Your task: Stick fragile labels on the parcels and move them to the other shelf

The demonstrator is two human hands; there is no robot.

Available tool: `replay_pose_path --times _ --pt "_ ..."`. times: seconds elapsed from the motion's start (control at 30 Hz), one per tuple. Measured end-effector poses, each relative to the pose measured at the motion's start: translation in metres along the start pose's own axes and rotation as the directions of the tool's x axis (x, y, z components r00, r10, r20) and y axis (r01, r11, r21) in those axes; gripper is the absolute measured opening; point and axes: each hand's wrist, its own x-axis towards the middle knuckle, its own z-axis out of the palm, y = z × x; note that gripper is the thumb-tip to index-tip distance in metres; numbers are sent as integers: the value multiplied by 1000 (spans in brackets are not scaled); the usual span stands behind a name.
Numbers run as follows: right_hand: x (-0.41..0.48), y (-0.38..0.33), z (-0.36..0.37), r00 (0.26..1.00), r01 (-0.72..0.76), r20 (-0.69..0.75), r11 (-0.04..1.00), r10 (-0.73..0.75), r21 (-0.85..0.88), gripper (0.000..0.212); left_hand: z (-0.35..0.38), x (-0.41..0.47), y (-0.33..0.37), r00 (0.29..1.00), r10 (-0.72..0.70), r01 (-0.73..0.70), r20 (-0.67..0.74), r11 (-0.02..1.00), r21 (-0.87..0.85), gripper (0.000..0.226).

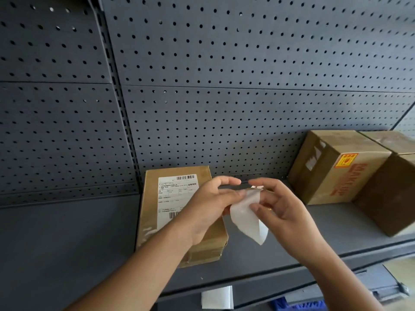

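Observation:
A flat brown parcel point(170, 198) with a white shipping label lies on the grey shelf point(280, 248) in front of me. Just above its right side, my left hand point(208, 205) and my right hand point(283, 207) both pinch a white backing sheet point(247, 218) that curls downward. A small sticker edge point(257, 187) with red marks shows at the sheet's top between my fingertips. To the right stands a taller carton point(332, 167) with an orange fragile label point(345, 160) stuck on it.
Another brown box point(390, 189) stands against the labelled carton at the far right. Grey pegboard point(224, 75) backs the shelf. A white paper piece point(216, 297) hangs on the shelf's front edge, with blue and grey items point(298, 304) lower right.

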Motion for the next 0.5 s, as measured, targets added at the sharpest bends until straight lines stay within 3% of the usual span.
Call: replay_pose_path --times 0.23,0.33,0.4,0.5 --pt "-14 2 -4 1000 -7 -4 996 7 -89 49 8 2 -11 1000 22 -22 -12 999 -33 37" --pt "-15 -2 -5 994 -50 -104 994 40 -95 35 7 2 -15 999 42 -43 -18 999 -11 40" --pt "-11 -1 -7 980 -80 -194 972 37 -220 21 6 1 -17 998 62 -62 -16 998 13 40" --pt "-5 -1 -6 981 -69 -193 876 -28 -478 9 6 0 -19 995 100 -100 -23 995 23 42"
